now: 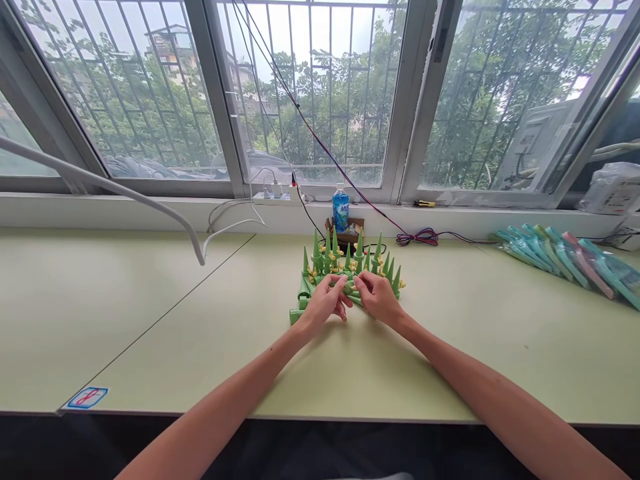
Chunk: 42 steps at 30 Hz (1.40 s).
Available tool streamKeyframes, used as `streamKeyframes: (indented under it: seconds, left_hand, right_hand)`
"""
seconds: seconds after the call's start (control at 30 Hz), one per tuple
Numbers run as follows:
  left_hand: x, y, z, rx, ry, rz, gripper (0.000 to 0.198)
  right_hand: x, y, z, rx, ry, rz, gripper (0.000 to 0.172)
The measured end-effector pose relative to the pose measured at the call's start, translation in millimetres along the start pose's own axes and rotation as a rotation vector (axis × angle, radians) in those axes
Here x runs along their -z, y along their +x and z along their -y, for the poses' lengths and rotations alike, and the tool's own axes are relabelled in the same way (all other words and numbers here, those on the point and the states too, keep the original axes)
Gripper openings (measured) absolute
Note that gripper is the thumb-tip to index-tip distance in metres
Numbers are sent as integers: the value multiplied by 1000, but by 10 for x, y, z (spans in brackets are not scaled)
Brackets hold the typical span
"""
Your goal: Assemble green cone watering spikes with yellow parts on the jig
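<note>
Nearest, two bare forearms (215,413), reaching over the near edge of the pale green surface (165,353) and meeting toward its far edge, around the middle of the length. Left hand (325,303) bent inward, with thumb and fingers closed on a small green piece (349,288). Right hand (379,295) at the right end of the same piece, pinching it between thumb and forefinger; exact grip partly hidden behind the fingers, so not possible to tell more. Held between both hands, just in front of a cluster of green spikes (359,253), mostly upright with points to the top, with small yellow parts (401,285) among them. Beside the left hand, green tubes (295,316) lying on their side.

Behind the spikes, near the far edge, a brown box (329,225) and a bottle of blue liquid (341,210). Along the far edge to the right, a coiled dark cable (419,237), then, toward the right end, a row of plastic packets (560,253) in blue-green and pink. At the near edge, toward the left, a sticker (88,398) with blue border and red mark, just beside the seam of the surface.
</note>
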<state>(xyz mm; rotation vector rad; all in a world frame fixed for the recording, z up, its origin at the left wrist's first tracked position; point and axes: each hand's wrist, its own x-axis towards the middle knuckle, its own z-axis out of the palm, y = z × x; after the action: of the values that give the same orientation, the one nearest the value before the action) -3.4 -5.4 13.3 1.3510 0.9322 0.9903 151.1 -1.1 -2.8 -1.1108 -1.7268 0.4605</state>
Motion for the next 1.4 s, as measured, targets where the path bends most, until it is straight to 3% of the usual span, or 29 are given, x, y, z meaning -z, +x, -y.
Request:
streamKeyframes:
  seconds: [0.8,1.4]
  left_hand:
    - [-8,-24,-7,-12,21,37,65]
    - [45,-3,124,-206,185,116,51]
  right_hand:
    - [21,1,10,-68,75,10,32]
    - [4,-6,29,-84,76,1,32]
